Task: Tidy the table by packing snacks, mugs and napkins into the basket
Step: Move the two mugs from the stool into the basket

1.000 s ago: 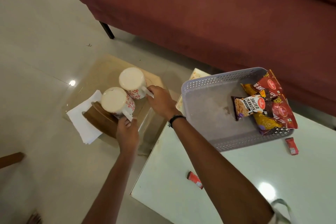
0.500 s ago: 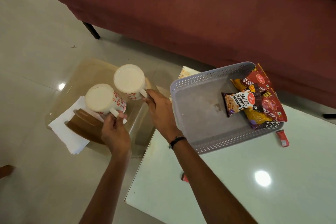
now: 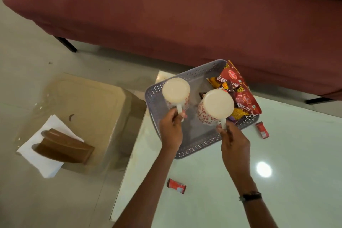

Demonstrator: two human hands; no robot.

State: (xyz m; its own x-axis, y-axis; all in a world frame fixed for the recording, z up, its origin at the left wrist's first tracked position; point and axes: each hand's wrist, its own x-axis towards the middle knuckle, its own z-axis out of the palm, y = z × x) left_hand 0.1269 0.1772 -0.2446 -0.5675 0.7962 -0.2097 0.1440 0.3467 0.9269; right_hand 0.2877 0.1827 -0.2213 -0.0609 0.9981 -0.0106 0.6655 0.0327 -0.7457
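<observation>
Over the grey perforated basket, each of my hands holds a white mug with red flower print by its handle. My left hand grips the left mug, above the basket's left half. My right hand grips the right mug, which hangs over the basket's right half and hides part of the snack packets lying there. White napkins lie under a brown wooden holder on the low glass side table at the left.
Two small red sachets lie on the white table: one near its front left, one just right of the basket. A maroon sofa runs along the back. Tiled floor surrounds the glass side table.
Both hands lifted the mugs off the glass side table and carried them right, to above the basket. The napkins and wooden holder stayed put.
</observation>
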